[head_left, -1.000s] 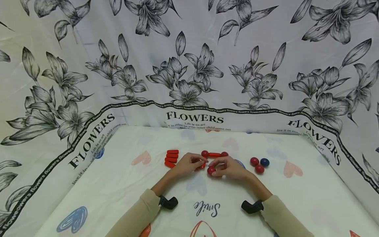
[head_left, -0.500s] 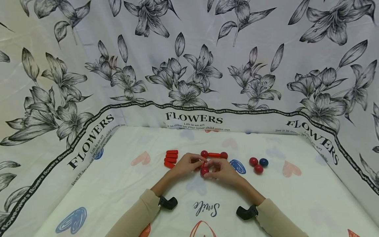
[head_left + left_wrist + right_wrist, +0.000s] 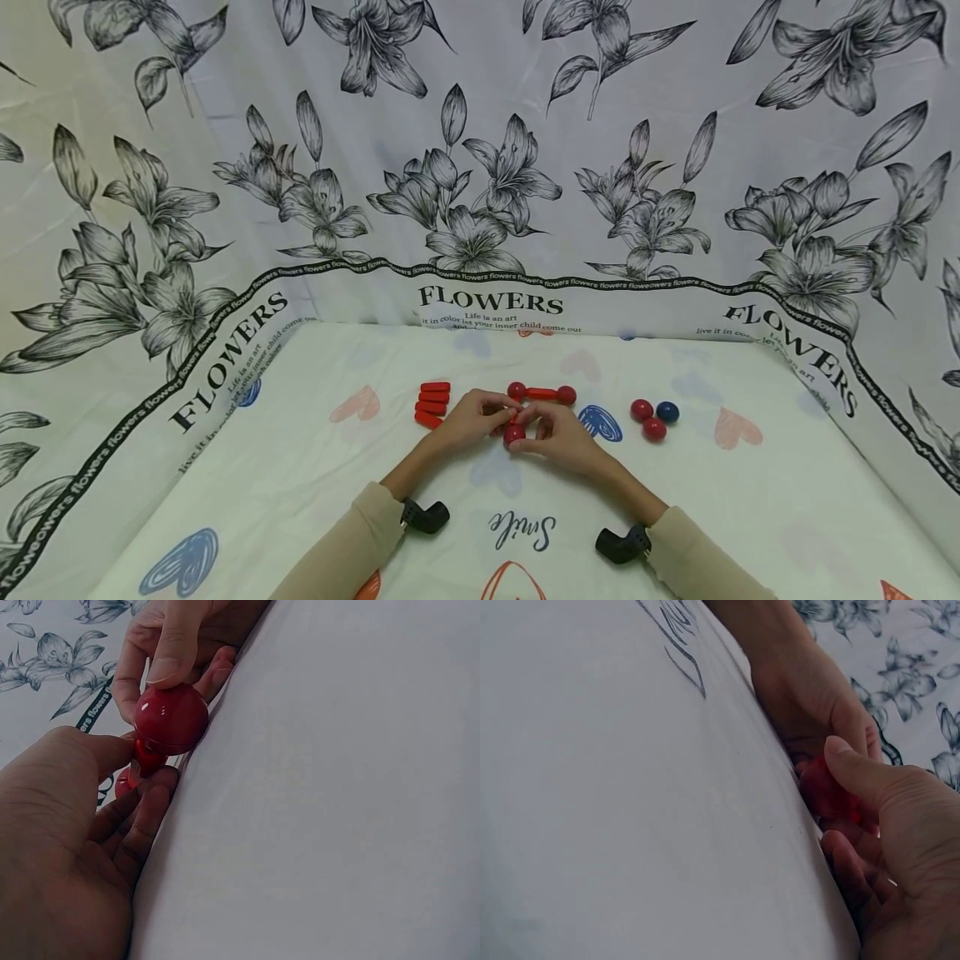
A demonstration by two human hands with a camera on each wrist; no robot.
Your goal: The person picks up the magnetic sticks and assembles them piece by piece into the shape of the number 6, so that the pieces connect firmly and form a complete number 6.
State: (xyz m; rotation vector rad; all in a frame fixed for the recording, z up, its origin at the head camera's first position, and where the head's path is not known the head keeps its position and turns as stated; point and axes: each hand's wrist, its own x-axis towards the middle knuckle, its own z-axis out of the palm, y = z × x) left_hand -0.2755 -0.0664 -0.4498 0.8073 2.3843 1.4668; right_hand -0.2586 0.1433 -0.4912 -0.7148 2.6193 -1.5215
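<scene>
My left hand (image 3: 474, 418) pinches a short red rod (image 3: 150, 759) between thumb and fingers; most of the rod is hidden by fingers in the head view. My right hand (image 3: 564, 435) holds a dark red ball (image 3: 513, 434) with thumb and fingers, against the near end of that rod. In the left wrist view the ball (image 3: 171, 718) and rod touch. Just beyond the hands lies a red rod (image 3: 542, 393) with a red ball (image 3: 517, 390) at its left end and another (image 3: 566, 395) at its right end.
Several red rods (image 3: 432, 398) lie stacked side by side left of the hands. To the right, two red balls (image 3: 654, 429) and a blue ball (image 3: 667, 412) sit together on the white printed cloth (image 3: 300, 467). A flowered curtain (image 3: 480, 300) stands behind.
My right hand has moved left with the red ball, bringing it to the rod in my left hand. The left hand has stayed nearly still.
</scene>
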